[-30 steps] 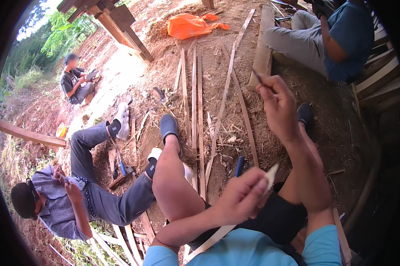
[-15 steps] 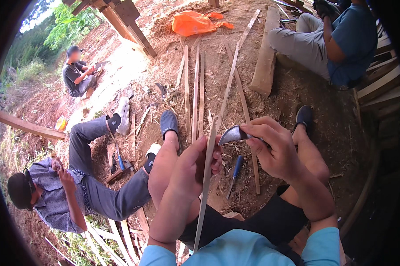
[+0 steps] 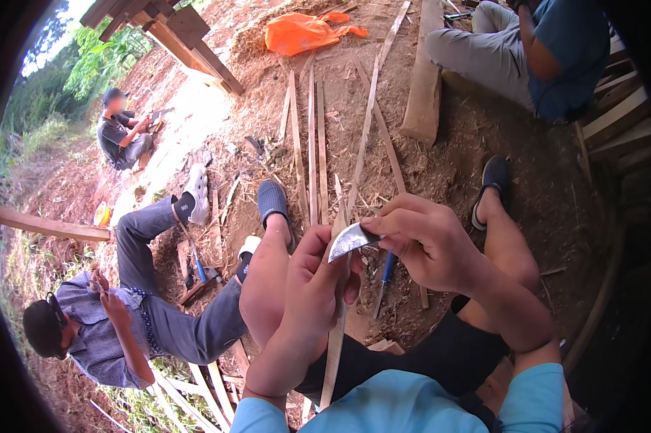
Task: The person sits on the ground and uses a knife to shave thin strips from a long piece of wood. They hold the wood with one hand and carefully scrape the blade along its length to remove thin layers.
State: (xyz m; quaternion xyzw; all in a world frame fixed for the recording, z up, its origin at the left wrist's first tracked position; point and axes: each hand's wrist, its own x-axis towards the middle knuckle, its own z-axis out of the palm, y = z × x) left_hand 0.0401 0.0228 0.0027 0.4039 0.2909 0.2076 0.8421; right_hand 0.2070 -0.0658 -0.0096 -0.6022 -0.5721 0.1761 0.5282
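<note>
My left hand [image 3: 307,278] is closed round a long thin wooden strip [image 3: 332,364], which runs from my lap up past my fingers. In my right hand [image 3: 437,242] is a small knife [image 3: 350,241] with a curved grey blade, pinched between thumb and fingers. The blade lies across the strip, just beside my left thumb. Its handle is mostly hidden in my right hand. On the ground below my hands lies a blue-handled tool [image 3: 387,270], partly covered by my right hand.
Long wooden strips [image 3: 312,151] lie ahead on the dirt. Beyond them are an orange bag [image 3: 296,32] and a thick beam [image 3: 420,94]. One person [image 3: 98,325] sits close at left, another [image 3: 123,137] farther off, a third [image 3: 567,58] at right. A hammer [image 3: 208,274] lies left.
My right hand has brought the knife leftward and down, so the blade now crosses the strip. The strip's upper end has tipped slightly left. The whole view has shifted a little.
</note>
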